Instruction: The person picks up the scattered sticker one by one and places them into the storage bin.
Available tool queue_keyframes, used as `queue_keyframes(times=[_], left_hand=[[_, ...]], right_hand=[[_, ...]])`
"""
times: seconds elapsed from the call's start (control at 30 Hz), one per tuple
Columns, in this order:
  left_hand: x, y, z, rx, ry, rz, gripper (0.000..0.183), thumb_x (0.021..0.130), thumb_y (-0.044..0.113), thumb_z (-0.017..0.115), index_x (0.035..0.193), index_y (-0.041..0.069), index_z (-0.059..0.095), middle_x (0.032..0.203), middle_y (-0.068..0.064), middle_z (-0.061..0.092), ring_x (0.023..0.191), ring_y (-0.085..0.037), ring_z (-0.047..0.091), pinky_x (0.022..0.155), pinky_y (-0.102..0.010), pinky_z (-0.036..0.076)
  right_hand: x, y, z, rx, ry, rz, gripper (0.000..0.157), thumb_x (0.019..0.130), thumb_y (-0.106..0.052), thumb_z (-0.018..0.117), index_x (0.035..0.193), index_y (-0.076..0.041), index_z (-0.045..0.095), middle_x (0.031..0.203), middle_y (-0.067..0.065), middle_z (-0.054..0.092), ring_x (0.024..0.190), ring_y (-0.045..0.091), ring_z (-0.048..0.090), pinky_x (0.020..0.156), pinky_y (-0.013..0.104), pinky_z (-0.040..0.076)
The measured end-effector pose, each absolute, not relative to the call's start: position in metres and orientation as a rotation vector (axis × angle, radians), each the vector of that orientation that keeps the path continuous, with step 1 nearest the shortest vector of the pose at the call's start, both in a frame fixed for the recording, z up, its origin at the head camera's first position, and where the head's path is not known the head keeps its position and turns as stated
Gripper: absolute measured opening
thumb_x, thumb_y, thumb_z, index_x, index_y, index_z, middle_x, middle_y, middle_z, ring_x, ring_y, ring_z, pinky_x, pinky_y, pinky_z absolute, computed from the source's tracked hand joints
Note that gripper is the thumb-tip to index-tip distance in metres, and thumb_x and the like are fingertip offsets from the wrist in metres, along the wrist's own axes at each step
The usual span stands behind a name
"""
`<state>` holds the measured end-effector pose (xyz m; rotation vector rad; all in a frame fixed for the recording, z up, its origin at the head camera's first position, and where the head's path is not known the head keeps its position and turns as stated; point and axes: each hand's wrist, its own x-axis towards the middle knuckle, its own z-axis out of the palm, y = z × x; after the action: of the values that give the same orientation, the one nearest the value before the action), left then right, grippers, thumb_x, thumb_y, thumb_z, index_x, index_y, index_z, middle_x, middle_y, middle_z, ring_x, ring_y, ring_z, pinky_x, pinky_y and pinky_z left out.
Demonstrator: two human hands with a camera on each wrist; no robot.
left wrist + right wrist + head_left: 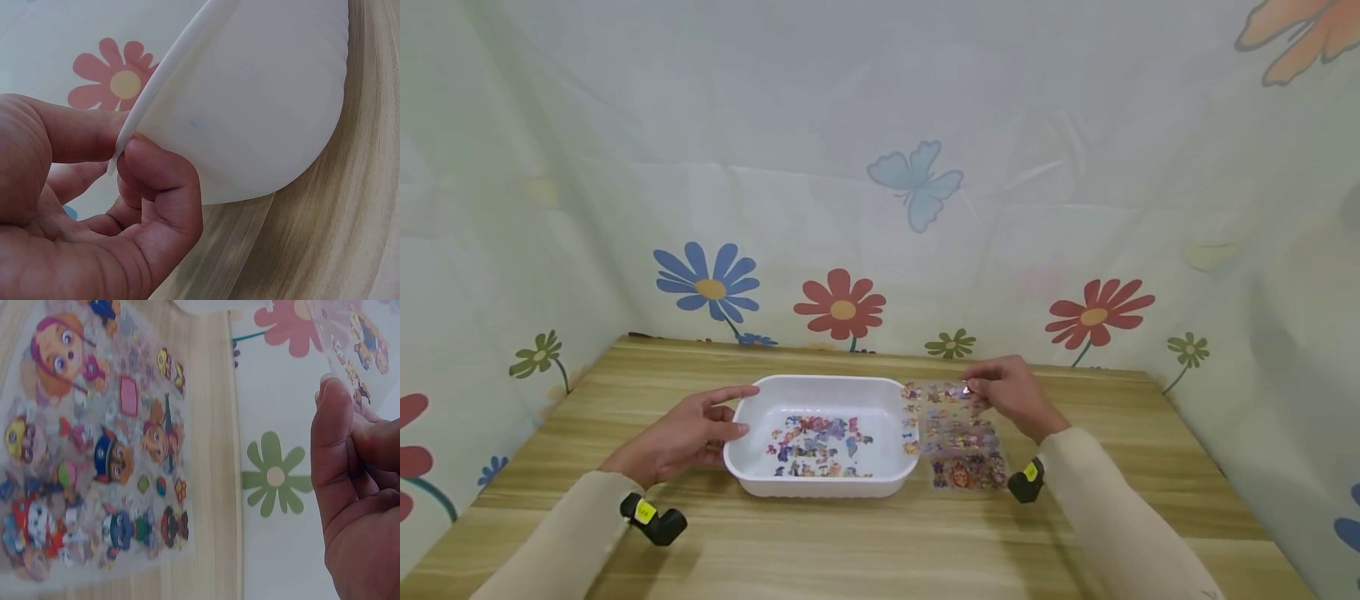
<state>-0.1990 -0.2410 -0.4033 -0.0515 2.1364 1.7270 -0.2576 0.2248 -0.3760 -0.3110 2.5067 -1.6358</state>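
My left hand [685,433] pinches the left rim of a white plastic basin [823,487]; in the left wrist view thumb and fingers [165,169] sit on either side of that rim. Loose colourful stickers [816,446] lie scattered over the basin floor. To the right of the basin, my right hand [1017,398] pinches the edge of a clear sticker sheet [947,396], raised with its left part over the basin's right rim. Beneath it, on the table, lie other sticker sheets [970,473] with cartoon dogs, seen large in the right wrist view.
The wood-grain table [850,550] ends at the back against a pale cloth wall [775,208] printed with flowers and a butterfly. Similar cloth hangs on both sides. Each wrist wears a small black camera, the left one [655,521] hanging over the table.
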Motion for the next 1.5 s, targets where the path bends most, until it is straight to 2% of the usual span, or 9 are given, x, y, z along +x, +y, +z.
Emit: queue_keyframes(times=[0.47,0.83,1.13,1.5], left_hand=[[-0.2,-0.241,-0.404,-0.075,2.155,1.715,0.073,0.099,0.008,0.068,0.164,0.017,0.034,0.123,-0.018,0.054,0.101,-0.029,0.064,0.082,-0.038,0.062],[-0.199,-0.241,-0.405,-0.083,2.158,1.722,0.074,0.098,0.009,0.07,0.163,0.017,0.035,0.123,-0.018,0.055,0.101,-0.03,0.065,0.082,-0.039,0.063],[-0.198,-0.24,-0.404,-0.087,2.154,1.725,0.074,0.098,0.008,0.07,0.163,0.016,0.035,0.123,-0.018,0.054,0.1,-0.03,0.064,0.081,-0.039,0.062],[-0.197,-0.24,-0.403,-0.075,2.146,1.73,0.074,0.098,0.009,0.07,0.163,0.016,0.035,0.122,-0.019,0.056,0.098,-0.029,0.065,0.079,-0.038,0.062]], right_hand=[[-0.259,0.192,-0.369,-0.325,2.491,-1.588,0.029,0.101,0.007,0.053,0.125,0.013,0.067,0.107,0.024,0.072,0.075,0.014,0.068,0.074,0.03,0.064],[-0.26,0.169,-0.363,-0.35,2.52,-1.518,0.024,0.1,0.006,0.056,0.116,0.007,0.074,0.105,0.019,0.072,0.077,0.015,0.067,0.073,0.029,0.063],[-0.261,0.154,-0.361,-0.389,2.437,-1.544,0.027,0.097,0.011,0.055,0.118,0.012,0.071,0.107,0.024,0.071,0.072,0.016,0.07,0.073,0.032,0.065],[-0.263,0.134,-0.361,-0.387,2.433,-1.483,0.027,0.096,0.011,0.055,0.117,0.009,0.072,0.102,0.021,0.072,0.071,0.017,0.07,0.072,0.031,0.064]])
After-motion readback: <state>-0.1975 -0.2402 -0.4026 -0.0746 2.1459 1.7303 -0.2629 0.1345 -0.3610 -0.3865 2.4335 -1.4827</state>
